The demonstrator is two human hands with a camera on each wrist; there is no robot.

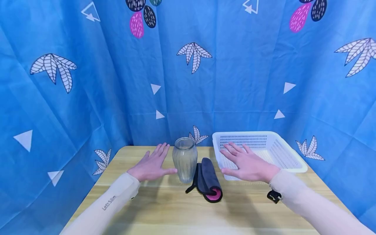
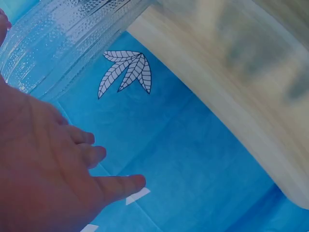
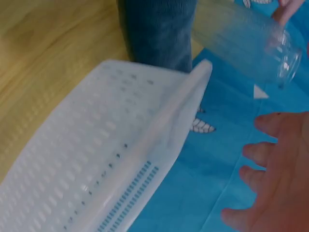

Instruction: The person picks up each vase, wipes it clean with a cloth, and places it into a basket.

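Observation:
A clear ribbed glass vase (image 1: 185, 160) stands upright on the wooden table. Just left of it hovers my left hand (image 1: 151, 164), palm down with fingers spread, its thumb overlapping the vase's edge in the head view. The vase (image 2: 72, 43) also shows beyond that hand in the left wrist view. Right of the vase lies a folded dark grey cloth (image 1: 208, 178) with black edging and a pink inner side. My right hand (image 1: 248, 163) is held with straight, spread fingers over the near left part of a white plastic basket (image 1: 289, 153). Neither hand holds anything.
The light wooden table (image 1: 182, 215) ends at a blue patterned curtain (image 1: 188, 88) that hangs behind and on both sides. The basket takes up the table's back right corner. A black strap buckle (image 1: 274, 196) hangs under the right wrist.

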